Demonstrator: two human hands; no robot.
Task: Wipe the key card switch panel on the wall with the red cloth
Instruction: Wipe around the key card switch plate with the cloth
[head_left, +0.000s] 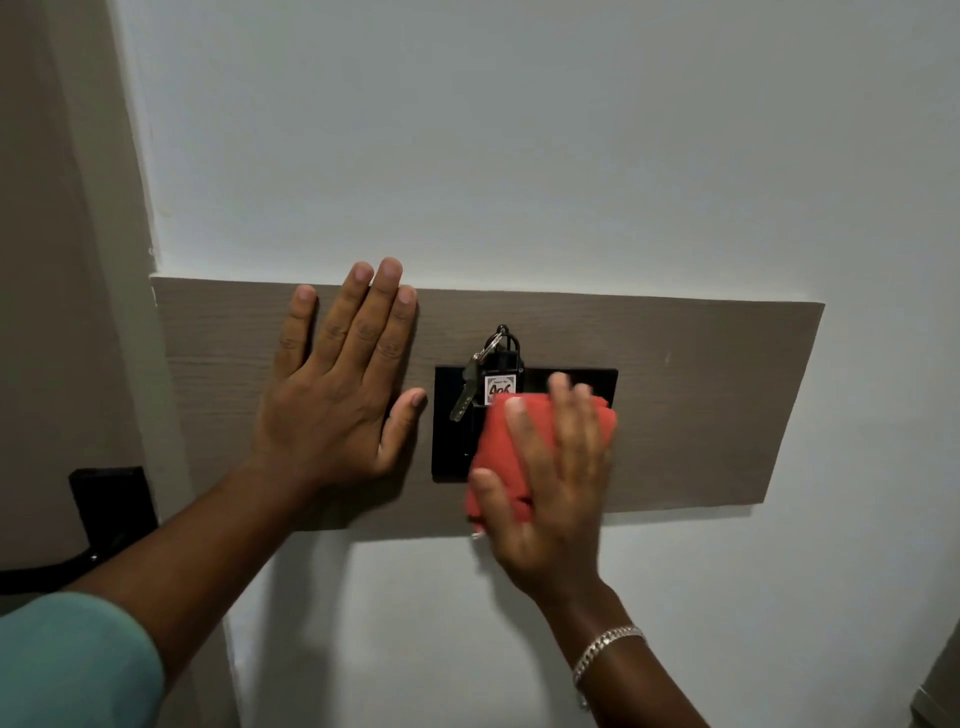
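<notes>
On the black switch panel (452, 452), right hand (550, 499) flat, pressing red cloth (498, 447).

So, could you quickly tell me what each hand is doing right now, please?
Left hand: open, flat against the wood board.
Right hand: open, pressing the red cloth onto the switch panel.

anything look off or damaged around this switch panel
Nothing broken or spilled. A small pale scuff marks the wooden board right of the black switch panel, and the metal key hangs slanted from the key tag in the slot. The red cloth covers the panel's lower right under the right hand.
</notes>
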